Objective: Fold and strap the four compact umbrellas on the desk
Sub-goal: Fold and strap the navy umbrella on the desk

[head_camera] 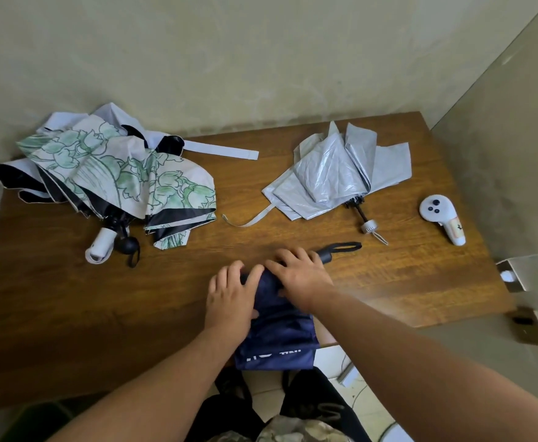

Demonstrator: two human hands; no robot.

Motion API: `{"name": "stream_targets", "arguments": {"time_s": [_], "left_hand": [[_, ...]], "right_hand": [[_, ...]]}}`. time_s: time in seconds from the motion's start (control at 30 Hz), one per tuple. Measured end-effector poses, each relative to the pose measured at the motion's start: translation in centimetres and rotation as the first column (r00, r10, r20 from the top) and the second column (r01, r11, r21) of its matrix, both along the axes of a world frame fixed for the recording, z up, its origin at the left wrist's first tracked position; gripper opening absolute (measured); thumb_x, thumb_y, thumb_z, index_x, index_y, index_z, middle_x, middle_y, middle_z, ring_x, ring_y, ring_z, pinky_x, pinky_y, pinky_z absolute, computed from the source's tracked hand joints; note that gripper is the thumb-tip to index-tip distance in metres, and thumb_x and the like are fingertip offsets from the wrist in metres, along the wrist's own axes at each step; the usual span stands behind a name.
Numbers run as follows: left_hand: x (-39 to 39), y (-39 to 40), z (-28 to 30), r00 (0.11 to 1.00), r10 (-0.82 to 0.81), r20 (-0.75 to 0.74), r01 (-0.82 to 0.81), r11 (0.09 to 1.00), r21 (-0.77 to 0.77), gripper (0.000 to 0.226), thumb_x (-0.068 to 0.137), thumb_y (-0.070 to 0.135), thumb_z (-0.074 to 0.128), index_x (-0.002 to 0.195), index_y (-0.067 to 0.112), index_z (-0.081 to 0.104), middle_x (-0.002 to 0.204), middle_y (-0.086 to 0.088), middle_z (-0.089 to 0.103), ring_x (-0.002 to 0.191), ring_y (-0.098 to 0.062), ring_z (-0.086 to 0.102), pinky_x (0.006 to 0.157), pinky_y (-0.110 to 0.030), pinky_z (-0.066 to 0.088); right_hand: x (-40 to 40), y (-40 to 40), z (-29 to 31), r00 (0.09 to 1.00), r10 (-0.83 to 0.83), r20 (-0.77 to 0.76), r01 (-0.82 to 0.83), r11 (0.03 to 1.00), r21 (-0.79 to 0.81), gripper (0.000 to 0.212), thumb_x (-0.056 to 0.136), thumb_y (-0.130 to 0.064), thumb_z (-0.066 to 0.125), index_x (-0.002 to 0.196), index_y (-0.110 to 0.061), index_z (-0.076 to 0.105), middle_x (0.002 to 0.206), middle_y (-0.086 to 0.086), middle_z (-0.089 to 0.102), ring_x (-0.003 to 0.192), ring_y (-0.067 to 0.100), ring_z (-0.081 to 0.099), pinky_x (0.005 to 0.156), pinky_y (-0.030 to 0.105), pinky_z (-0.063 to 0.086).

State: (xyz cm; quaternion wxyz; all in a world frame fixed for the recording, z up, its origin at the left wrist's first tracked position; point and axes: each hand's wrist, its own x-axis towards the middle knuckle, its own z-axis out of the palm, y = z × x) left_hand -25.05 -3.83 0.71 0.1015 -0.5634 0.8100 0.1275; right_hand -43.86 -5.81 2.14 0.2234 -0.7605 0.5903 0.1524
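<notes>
Far left of the hands a floral umbrella [114, 173] sprawls loose on the bench [70, 298], then the left hand [231, 293] and right hand [299, 275] both grasp the navy umbrella [277, 339] at the near edge, a silver umbrella [337, 177] lying beyond to the right

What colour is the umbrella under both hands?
Navy blue umbrella, clearest in the head view.

On the wooden desk [101, 314] there are four compact umbrellas: one navy blue umbrella [277, 330], one silver umbrella [334, 173], one floral green-and-white umbrella [127, 173] and one pale lavender umbrella [114, 114] under it. There is one white handheld controller [441, 218]. Two hands are visible, the left hand [229, 293] and the right hand [302, 275].
</notes>
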Motion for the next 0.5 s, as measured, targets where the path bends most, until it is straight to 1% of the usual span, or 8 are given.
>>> {"name": "stream_targets", "arguments": {"time_s": [0.07, 0.13, 0.23, 0.37, 0.43, 0.5], "left_hand": [[0.1, -0.7, -0.2, 0.998, 0.055, 0.008, -0.056, 0.993, 0.101, 0.104, 0.08, 0.049, 0.083, 0.158, 0.039, 0.015, 0.153, -0.005, 0.032, 0.14, -0.027, 0.035, 0.116, -0.044, 0.033], [0.4, -1.2, -0.2, 0.997, 0.08, 0.018, -0.082, 0.981, 0.177, 0.104, 0.08, 0.051, 0.082, 0.159, 0.041, 0.014, 0.15, -0.002, 0.036, 0.136, -0.027, 0.038, 0.111, -0.043, 0.036], [0.5, -1.6, -0.2, 0.996, 0.065, 0.053, -0.075, 0.972, 0.223, 0.101, 0.079, 0.053, 0.083, 0.157, 0.041, 0.019, 0.141, -0.003, 0.044, 0.127, -0.028, 0.045, 0.105, -0.044, 0.04], [0.5, -2.0, 0.1, 0.994, 0.05, 0.098, -0.077, 0.952, 0.297, 0.098, 0.075, 0.053, 0.087, 0.15, 0.038, 0.027, 0.135, -0.006, 0.049, 0.122, -0.032, 0.052, 0.1, -0.046, 0.046], [0.7, -2.1, 0.1, 0.995, 0.044, 0.092, -0.071, 0.945, 0.319, 0.092, 0.073, 0.054, 0.088, 0.145, 0.033, 0.034, 0.13, -0.006, 0.053, 0.118, -0.031, 0.056, 0.093, -0.045, 0.05], [1.1, -2.2, 0.2, 0.997, 0.031, 0.073, -0.053, 0.948, 0.315, 0.081, 0.073, 0.052, 0.088, 0.135, 0.029, 0.041, 0.122, -0.004, 0.06, 0.111, -0.03, 0.059, 0.085, -0.042, 0.051]], "right_hand": [[-1.4, -0.8, -0.6, 0.994, 0.062, -0.087, -0.056, 0.996, 0.074, 0.077, 0.097, -0.034, 0.068, 0.159, -0.037, 0.022, 0.16, 0.002, 0.028, 0.146, 0.033, 0.027, 0.12, 0.058, 0.021], [-2.5, -1.0, -1.2, 0.992, 0.061, -0.114, -0.053, 0.996, 0.073, 0.074, 0.099, -0.034, 0.065, 0.159, -0.038, 0.021, 0.157, 0.001, 0.029, 0.144, 0.033, 0.029, 0.119, 0.059, 0.024], [-2.9, -0.7, -1.8, 0.991, 0.06, -0.119, -0.055, 0.997, 0.046, 0.068, 0.101, -0.035, 0.061, 0.158, -0.035, 0.022, 0.152, 0.002, 0.034, 0.14, 0.034, 0.031, 0.116, 0.06, 0.028], [-2.5, -0.3, -1.9, 0.987, 0.107, -0.12, -0.101, 0.993, 0.054, 0.062, 0.1, -0.027, 0.061, 0.153, -0.029, 0.029, 0.147, 0.005, 0.039, 0.137, 0.034, 0.035, 0.112, 0.059, 0.032], [-2.7, -0.4, -1.6, 0.985, 0.14, -0.102, -0.133, 0.989, 0.071, 0.06, 0.101, -0.029, 0.061, 0.152, -0.027, 0.031, 0.146, 0.006, 0.041, 0.137, 0.033, 0.038, 0.11, 0.058, 0.035], [-3.0, -0.6, -1.0, 0.985, 0.16, -0.065, -0.152, 0.983, 0.106, 0.06, 0.1, -0.032, 0.061, 0.152, -0.027, 0.032, 0.145, 0.006, 0.043, 0.137, 0.033, 0.042, 0.108, 0.058, 0.036]]}}
